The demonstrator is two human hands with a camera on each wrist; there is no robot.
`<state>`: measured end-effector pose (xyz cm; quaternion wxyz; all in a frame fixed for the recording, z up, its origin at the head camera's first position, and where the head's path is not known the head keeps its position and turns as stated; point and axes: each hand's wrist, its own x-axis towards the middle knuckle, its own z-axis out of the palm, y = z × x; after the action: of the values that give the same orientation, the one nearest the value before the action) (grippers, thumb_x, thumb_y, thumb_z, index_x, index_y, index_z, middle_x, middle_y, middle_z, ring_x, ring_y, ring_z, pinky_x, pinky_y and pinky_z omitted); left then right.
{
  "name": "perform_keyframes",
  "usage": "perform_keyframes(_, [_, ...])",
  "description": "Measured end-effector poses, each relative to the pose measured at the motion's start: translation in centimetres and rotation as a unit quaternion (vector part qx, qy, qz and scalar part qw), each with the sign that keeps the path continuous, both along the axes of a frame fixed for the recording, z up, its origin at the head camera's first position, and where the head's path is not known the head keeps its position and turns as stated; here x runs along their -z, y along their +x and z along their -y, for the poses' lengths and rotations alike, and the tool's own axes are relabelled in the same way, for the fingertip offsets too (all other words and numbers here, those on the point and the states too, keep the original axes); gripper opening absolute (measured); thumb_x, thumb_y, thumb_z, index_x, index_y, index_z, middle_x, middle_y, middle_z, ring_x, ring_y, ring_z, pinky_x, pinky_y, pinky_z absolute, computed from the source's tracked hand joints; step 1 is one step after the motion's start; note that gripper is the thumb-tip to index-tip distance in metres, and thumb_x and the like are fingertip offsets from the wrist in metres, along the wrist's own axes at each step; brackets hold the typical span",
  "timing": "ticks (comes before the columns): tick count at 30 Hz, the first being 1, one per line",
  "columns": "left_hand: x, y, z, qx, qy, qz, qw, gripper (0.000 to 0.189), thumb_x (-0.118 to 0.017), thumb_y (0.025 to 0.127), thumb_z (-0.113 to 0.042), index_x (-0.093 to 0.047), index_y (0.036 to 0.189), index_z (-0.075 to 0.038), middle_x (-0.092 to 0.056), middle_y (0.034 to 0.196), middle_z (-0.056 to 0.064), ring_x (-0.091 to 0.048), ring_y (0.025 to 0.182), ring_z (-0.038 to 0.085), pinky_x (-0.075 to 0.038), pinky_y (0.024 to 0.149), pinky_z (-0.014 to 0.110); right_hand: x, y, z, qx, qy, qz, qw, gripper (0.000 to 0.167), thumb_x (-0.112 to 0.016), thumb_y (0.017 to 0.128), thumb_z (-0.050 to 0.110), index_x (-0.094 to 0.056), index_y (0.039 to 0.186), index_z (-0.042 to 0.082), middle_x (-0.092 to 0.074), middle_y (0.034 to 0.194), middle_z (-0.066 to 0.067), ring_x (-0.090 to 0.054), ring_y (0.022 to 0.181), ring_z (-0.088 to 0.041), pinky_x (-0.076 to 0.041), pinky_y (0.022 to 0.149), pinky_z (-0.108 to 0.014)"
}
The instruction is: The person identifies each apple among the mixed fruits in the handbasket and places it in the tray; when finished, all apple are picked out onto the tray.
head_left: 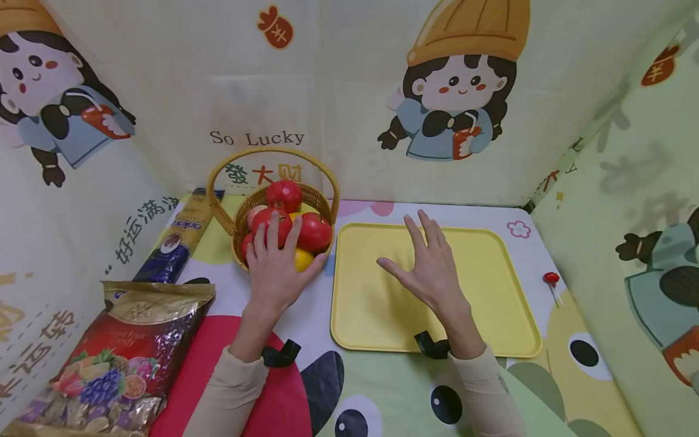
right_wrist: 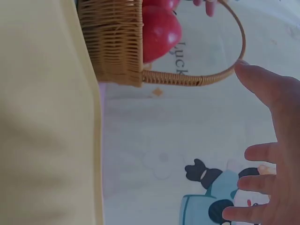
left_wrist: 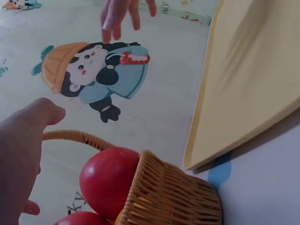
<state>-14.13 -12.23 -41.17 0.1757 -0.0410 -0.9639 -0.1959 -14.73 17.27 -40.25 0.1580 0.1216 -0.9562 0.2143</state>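
My left hand (head_left: 275, 273), fingers spread, hovers in front of a wicker basket (head_left: 236, 243) and hides part of it. In the basket lie several red pomegranate-like fruits (head_left: 284, 195) and a yellow fruit (head_left: 303, 260) low at the front. The arched basket handle (head_left: 273, 149) stands upright. Above a yellow tray (head_left: 491, 291) my right hand (head_left: 434, 267) is held with straight, spread fingers and casts a shadow on it. Neither hand holds anything. In the right wrist view the right thumb (right_wrist: 258, 82) overlaps the handle only by line of sight.
On the left lie a fruit candy bag (head_left: 125, 358) and, behind it, a blue and gold packet (head_left: 177, 240). A red lollipop (head_left: 551, 279) lies right of the tray. Printed cloth walls (head_left: 349, 109) close off the back and both sides.
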Motion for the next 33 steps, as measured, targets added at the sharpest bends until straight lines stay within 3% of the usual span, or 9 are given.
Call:
perform_keyframes(6, [0.4,0.4,1.0,-0.008,0.011,-0.018,0.9997,0.084,-0.065,0.084,-0.059,-0.035,0.156,-0.024,-0.024,0.161,0.019,-0.023,0.145,0.046,-0.024,0.11,0.071,-0.4,-1.2,1.5,-0.025,-0.018,-0.01,0.9995,0.098,-0.071,0.079,0.066,-0.034,0.156,0.019,-0.024,0.166,-0.01,-0.029,0.149,-0.038,-0.033,0.111,-0.064])
perform_keyframes(15, [1.1,1.6,2.5,-0.042,0.041,0.023,0.998,0.09,-0.066,0.085,-0.057,-0.027,0.159,-0.025,-0.018,0.162,0.02,-0.02,0.145,0.046,-0.022,0.109,0.072,-0.7,-2.8,3.7,-0.053,-0.038,-0.011,0.9978,0.092,-0.071,0.079,0.065,-0.038,0.153,0.021,-0.028,0.164,-0.009,-0.031,0.147,-0.036,-0.032,0.114,-0.062])
perform_keyframes(24, [2.9,2.6,3.7,-0.083,0.072,0.016,0.9938,0.084,-0.062,0.088,-0.057,-0.033,0.157,-0.019,-0.021,0.16,0.025,-0.023,0.143,0.048,-0.022,0.11,0.07,-0.3,-4.0,5.5,-0.085,-0.054,-0.014,0.9948,0.091,-0.069,0.082,0.062,-0.038,0.154,0.015,-0.035,0.159,-0.01,-0.038,0.142,-0.034,-0.036,0.114,-0.055])
perform_keyframes(33, [5.1,3.1,4.4,-0.109,0.094,0.015,0.9894,0.081,-0.06,0.088,-0.059,-0.04,0.153,-0.014,-0.024,0.157,0.028,-0.026,0.141,0.05,-0.022,0.107,0.071,1.3,-5.6,7.1,-0.134,-0.05,-0.014,0.9897,0.089,-0.068,0.084,0.06,-0.038,0.154,0.014,-0.038,0.158,-0.009,-0.037,0.145,-0.028,-0.035,0.117,-0.05])
